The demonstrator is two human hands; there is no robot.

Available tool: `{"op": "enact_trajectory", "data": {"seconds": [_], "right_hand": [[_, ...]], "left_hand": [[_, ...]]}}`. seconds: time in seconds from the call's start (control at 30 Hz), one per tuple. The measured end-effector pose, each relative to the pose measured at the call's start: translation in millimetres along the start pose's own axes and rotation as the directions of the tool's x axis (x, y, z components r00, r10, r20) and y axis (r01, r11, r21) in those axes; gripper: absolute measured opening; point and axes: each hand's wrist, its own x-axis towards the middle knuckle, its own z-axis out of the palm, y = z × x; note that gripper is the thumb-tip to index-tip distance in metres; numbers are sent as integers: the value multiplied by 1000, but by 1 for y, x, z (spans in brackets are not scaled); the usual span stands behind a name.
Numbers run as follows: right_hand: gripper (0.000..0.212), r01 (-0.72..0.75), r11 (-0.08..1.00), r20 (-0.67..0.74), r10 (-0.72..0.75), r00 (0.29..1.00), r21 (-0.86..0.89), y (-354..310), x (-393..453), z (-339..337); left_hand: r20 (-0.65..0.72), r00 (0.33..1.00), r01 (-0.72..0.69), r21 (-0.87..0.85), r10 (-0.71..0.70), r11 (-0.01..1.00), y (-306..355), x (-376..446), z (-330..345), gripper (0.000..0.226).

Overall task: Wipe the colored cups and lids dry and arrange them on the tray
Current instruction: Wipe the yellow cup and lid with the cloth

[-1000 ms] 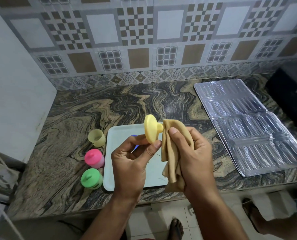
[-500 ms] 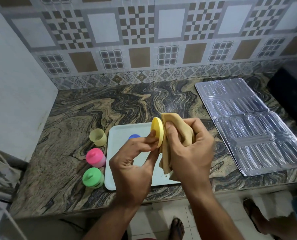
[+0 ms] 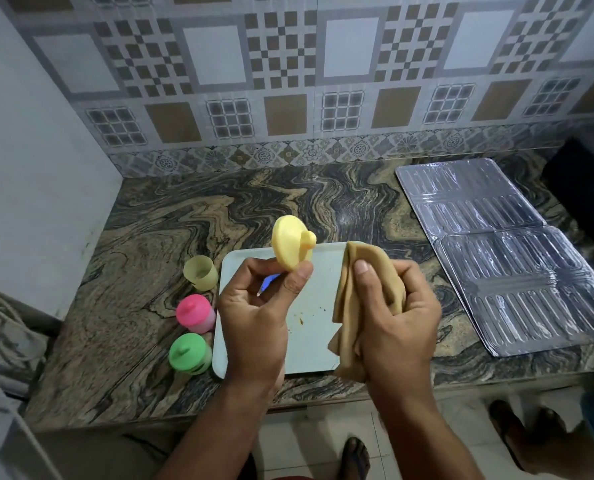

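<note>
While my view looks down over both hands, these are my notes.

Hidden: a blue item [image 3: 268,281] on the tray shows only as a sliver between the fingers of my left hand [image 3: 254,320]; I cannot tell what it is.
Cut off: a dark object [image 3: 586,192] at the right edge of the counter is too dim to name; a foot in a sandal [image 3: 356,457] and another person's feet [image 3: 527,434] show on the floor below.
Left grip: thumb and fingertips pinch the lower rim of the yellow lid [image 3: 290,247], held up on edge above the tray's far side, its knob toward the cloth.
Right grip: my right hand [image 3: 396,317] is curled round a bunched tan cloth [image 3: 361,282], just beside the lid but apart from it.
Tray: a pale tray [image 3: 318,306] lies near the counter's front edge, with a few small specks on it.
Cups: left of the tray stand a lidless yellow cup [image 3: 200,277], a pink-lidded cup [image 3: 196,312] and a green-lidded cup [image 3: 188,353] in a row, the green one nearest me.
Surface: a swirled brown and black stone counter [image 3: 184,216].
Right side: a ribbed silver sheet [image 3: 503,251] lies flat.
Room: patterned wall tiles [image 3: 288,81] behind, a plain wall [image 3: 29,168] at left.
</note>
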Motion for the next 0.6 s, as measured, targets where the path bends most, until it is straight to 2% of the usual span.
{"op": "enact_trajectory", "data": {"seconds": [0.07,0.17,0.27,0.37,0.47,0.6], "right_hand": [[22,-6,1000,29,6,1000,13,1,5,1],[22,-41,998,82,37,996,45,5,10,6],[21,10,1000,59,-8,998,-18,1,19,9],[23,39,995,38,-36,999,-86,-3,39,3],[22,-4,998,187,17,982,-68,-9,53,-9],[20,-153,988,394,152,906,-30,-17,51,-15]], "left_hand": [[50,997,66,-25,-64,998,-2,-4,-2,26],[171,976,147,-48,-137,988,-6,-12,-5,22],[255,952,179,-15,-169,984,-3,-10,-12,22],[283,928,257,-10,-244,966,2,-7,-18,23],[263,905,360,-52,-335,932,3,-7,-20,33],[239,890,425,-128,-388,896,7,-5,-18,23]]}}
